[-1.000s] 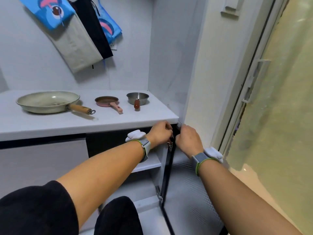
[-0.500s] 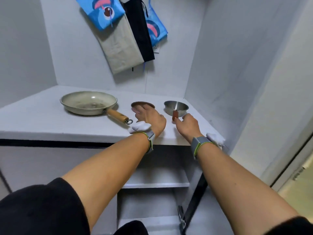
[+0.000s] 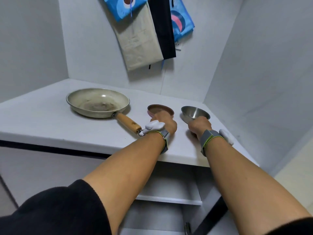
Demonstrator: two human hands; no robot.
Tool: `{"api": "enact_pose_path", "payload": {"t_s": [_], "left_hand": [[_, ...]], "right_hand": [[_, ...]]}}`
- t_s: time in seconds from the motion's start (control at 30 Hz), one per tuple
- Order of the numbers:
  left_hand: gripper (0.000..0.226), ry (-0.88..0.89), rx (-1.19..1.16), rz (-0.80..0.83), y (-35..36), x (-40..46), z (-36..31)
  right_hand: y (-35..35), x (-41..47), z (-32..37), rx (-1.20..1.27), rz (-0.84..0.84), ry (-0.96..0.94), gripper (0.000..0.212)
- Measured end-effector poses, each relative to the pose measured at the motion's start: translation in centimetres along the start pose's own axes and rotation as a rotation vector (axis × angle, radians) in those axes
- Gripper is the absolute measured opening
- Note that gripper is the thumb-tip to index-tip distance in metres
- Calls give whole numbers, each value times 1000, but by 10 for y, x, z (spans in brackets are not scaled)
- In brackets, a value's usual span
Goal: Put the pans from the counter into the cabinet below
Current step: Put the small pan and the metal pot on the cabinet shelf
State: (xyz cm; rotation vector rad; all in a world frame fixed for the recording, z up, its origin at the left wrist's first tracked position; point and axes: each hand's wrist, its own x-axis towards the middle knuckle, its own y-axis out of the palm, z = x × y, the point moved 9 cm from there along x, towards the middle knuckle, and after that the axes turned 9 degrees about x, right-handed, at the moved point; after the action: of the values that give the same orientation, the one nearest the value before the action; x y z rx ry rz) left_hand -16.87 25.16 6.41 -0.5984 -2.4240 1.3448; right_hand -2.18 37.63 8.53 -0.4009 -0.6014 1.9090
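Observation:
Three pans sit on the white counter (image 3: 50, 122). A large cream frying pan (image 3: 97, 102) with a wooden handle lies to the left. My left hand (image 3: 163, 122) is closed over the handle of the small pink pan (image 3: 160, 109). My right hand (image 3: 199, 125) is closed over the handle of the small steel saucepan (image 3: 194, 112), which tilts slightly. Both handles are hidden by my fingers. Below the counter the cabinet (image 3: 169, 199) stands open, with a white shelf inside.
Cloth bags (image 3: 147, 31) hang on the back wall above the pans. A wall (image 3: 262, 82) closes the counter's right side. The open cabinet door (image 3: 211, 216) with its dark edge swings out at lower right. A closed cabinet front (image 3: 42, 167) is at left.
My hands left the cabinet door edge, rose to the counter and closed on the two small pans' handles. The view has turned up and toward the counter.

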Motion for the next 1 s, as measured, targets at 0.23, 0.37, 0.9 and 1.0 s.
{"api": "enact_pose_path", "payload": {"t_s": [0.23,0.37,0.9,1.0], "left_hand": [[57,-47,22,-92,-21,-20,3],[40,62,-32,-100,-25,-46,4],[19,577,-103,-144,-29,-207,-3],[19,628,-119,-105,-18,-236,5]], "right_hand": [[-33,-21,-14,20,-74,-121,30],[-59,-49,-17,61,-169,-226,27],[-137,-217,-65,129,-390,-372,25],[-139,-248,-83,110,-410,-402,24]]}}
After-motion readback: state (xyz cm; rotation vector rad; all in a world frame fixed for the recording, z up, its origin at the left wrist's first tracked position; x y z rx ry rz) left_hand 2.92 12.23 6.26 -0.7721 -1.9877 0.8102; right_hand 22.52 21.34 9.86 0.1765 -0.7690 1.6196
